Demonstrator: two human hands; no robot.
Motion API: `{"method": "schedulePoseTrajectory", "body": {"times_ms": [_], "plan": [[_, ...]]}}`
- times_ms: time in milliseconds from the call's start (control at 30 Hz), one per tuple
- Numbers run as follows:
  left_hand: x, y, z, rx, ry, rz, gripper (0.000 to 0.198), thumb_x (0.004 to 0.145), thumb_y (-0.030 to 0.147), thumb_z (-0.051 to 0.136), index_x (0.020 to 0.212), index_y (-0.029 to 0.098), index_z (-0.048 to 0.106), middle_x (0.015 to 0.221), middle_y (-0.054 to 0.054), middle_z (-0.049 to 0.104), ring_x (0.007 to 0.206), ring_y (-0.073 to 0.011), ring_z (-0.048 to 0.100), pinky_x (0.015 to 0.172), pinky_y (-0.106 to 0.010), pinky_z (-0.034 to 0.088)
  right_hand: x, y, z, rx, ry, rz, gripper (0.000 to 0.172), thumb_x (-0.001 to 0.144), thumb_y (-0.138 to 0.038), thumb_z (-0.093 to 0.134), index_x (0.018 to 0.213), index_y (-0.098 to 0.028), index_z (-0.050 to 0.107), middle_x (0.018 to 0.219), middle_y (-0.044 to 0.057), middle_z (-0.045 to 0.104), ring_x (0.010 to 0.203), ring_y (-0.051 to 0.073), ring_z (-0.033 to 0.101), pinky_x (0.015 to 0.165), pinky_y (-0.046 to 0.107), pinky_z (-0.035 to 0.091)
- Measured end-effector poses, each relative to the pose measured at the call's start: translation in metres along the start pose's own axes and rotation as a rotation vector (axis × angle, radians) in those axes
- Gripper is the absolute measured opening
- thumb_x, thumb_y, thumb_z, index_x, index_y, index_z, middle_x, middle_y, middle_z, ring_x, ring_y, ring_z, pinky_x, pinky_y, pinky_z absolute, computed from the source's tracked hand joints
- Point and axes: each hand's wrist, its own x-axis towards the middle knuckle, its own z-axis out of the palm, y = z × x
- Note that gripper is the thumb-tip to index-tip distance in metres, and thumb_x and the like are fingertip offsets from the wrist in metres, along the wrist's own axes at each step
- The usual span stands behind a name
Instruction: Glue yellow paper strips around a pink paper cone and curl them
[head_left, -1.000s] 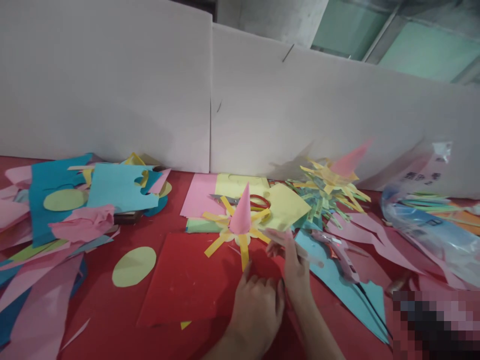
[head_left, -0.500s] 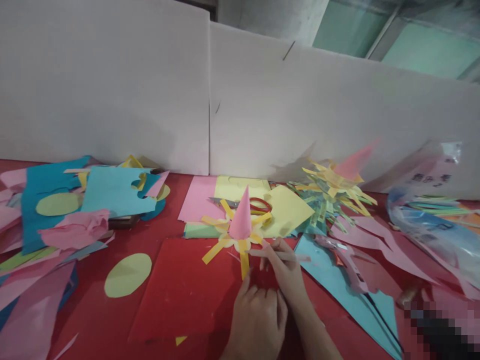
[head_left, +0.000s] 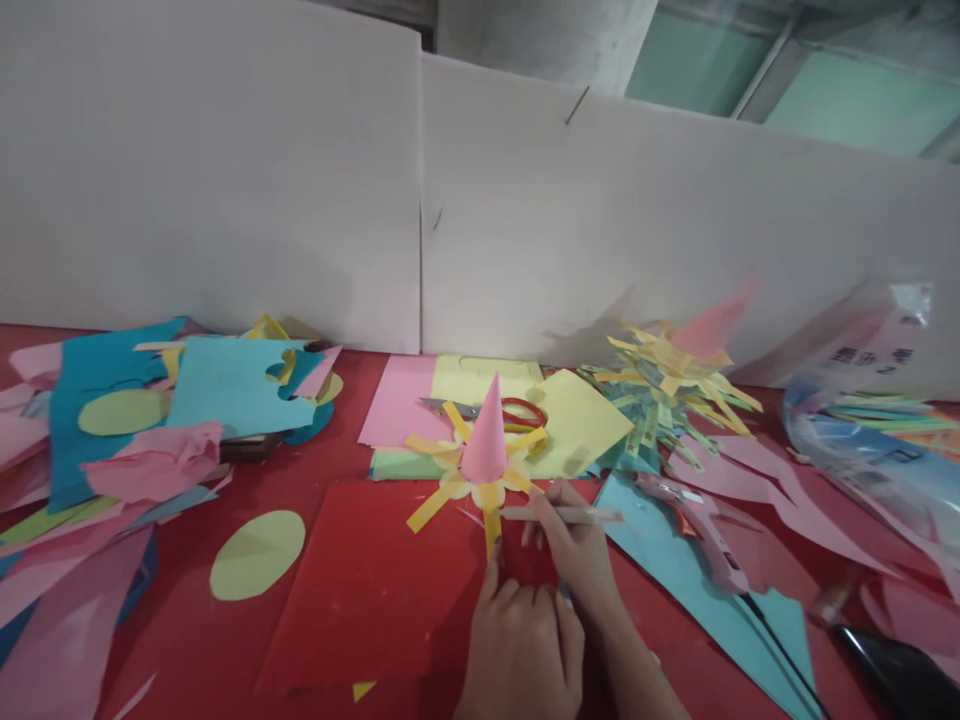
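Observation:
A pink paper cone (head_left: 486, 440) stands upright on a pale yellow scalloped paper base (head_left: 471, 492), with yellow paper strips (head_left: 431, 507) spreading out around it. My left hand (head_left: 521, 645) has its index fingertip on the lower end of the front yellow paper strip (head_left: 491, 505). Its other fingers are curled and the thumb is hidden. Beside it, my right hand (head_left: 574, 545) pinches a slim whitish stick (head_left: 577, 515), held sideways with its left end close to that strip. Behind the cone lie scissors with red handles (head_left: 525, 410).
Red card (head_left: 360, 580) lies under the hands. A pink glue gun (head_left: 705, 540) rests on blue paper (head_left: 780, 620) at right. Behind it stands another cone piece (head_left: 705, 330). Paper scraps (head_left: 150, 460) cover the left side. White boards (head_left: 225, 180) rise behind; a plastic bag (head_left: 877, 430) sits far right.
The view has shifted slightly, so everything appears a little lower and further right. Both hands keep nearly the same place at the front strip, and the stick is still in my right hand.

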Motion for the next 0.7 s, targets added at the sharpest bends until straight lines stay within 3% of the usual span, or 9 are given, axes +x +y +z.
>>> {"method": "schedulePoseTrajectory", "body": {"times_ms": [533,700], "plan": [[-0.0009,-0.0005,0.0036,0.011,0.002,-0.013,0.035,0.077,0.009,0.031,0.048,0.019,0.049,0.041,-0.002,0.052,0.039,-0.0159,0.051,0.078,-0.043,0.05,-0.0007,-0.003,0.0034,-0.016,-0.027,-0.036,0.036,0.077,-0.049,0.058,0.06,-0.022,0.043,0.047,-0.001,0.059,0.043,0.013,0.051,0.047,0.026,0.04],[0.0,0.0007,0.0028,0.014,0.014,-0.014,0.034,0.076,0.009,0.031,0.049,0.019,0.049,0.041,-0.002,0.053,0.04,-0.0167,0.052,0.072,-0.041,0.051,-0.0006,-0.0025,0.0028,-0.015,-0.04,-0.025,0.037,0.076,-0.052,0.058,0.059,-0.022,0.043,0.045,-0.001,0.058,0.042,0.013,0.051,0.046,0.025,0.039]]}}
